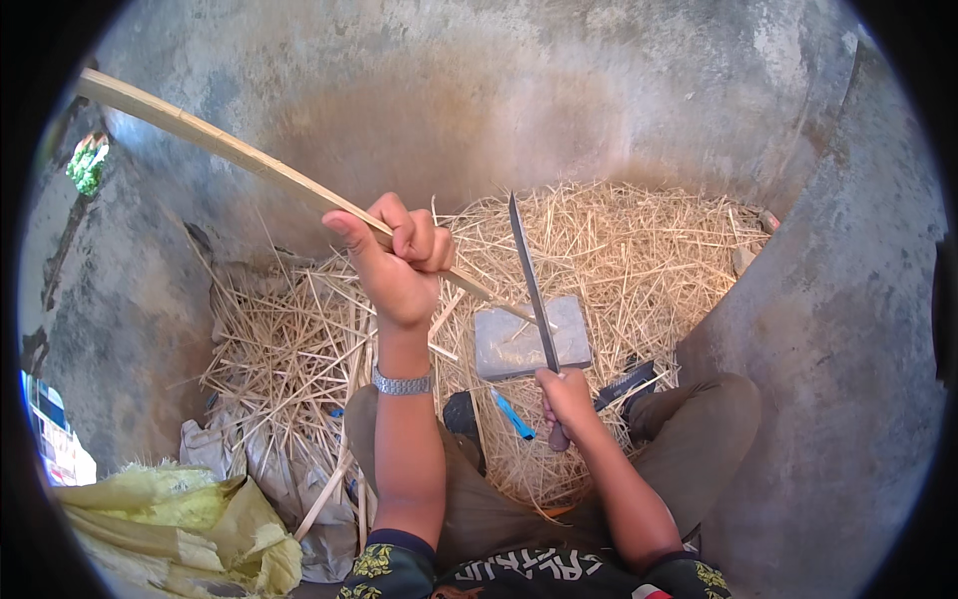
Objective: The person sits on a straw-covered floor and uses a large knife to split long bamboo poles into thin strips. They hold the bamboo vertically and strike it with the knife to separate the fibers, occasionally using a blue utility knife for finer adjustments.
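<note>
My left hand is closed around a long pale bamboo strip, which slants from the upper left down toward the middle. The strip's lower end reaches over a grey stone block. My right hand grips the dark handle of a machete, its long narrow blade pointing up and away from me. The blade crosses above the block, right by the strip's lower end; whether they touch I cannot tell. Small pale shavings lie on the block.
Split bamboo slivers cover the floor around the block. A blue cutter knife lies between my legs. Curved concrete walls stand close at the back and sides. Yellowish sacking is heaped at the lower left.
</note>
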{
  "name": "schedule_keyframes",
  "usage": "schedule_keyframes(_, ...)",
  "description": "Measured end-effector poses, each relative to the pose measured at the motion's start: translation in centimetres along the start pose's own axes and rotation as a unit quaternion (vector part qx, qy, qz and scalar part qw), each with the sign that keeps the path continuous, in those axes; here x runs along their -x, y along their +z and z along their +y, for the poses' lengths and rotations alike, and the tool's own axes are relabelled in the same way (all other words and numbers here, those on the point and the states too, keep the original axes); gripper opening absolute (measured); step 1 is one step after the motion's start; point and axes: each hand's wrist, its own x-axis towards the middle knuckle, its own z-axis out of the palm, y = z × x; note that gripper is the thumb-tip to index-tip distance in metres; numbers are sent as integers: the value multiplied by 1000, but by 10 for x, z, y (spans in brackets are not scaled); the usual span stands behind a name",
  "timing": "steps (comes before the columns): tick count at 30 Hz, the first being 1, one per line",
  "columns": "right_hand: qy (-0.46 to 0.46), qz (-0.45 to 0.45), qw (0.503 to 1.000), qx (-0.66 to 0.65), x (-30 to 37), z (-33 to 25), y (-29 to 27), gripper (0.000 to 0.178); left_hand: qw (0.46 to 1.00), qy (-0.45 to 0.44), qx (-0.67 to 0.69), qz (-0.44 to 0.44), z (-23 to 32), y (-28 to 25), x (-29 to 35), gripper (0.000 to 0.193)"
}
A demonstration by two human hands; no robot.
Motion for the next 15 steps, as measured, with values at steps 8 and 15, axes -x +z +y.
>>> schedule_keyframes(8,-148,-42,988,-28,47,-46,-1,20,999,7,-4,38,2,-4,-6,72)
schedule_keyframes(15,-102,28,984,143,11,9,11,30,999,6,-1,52,-4,5,2,73)
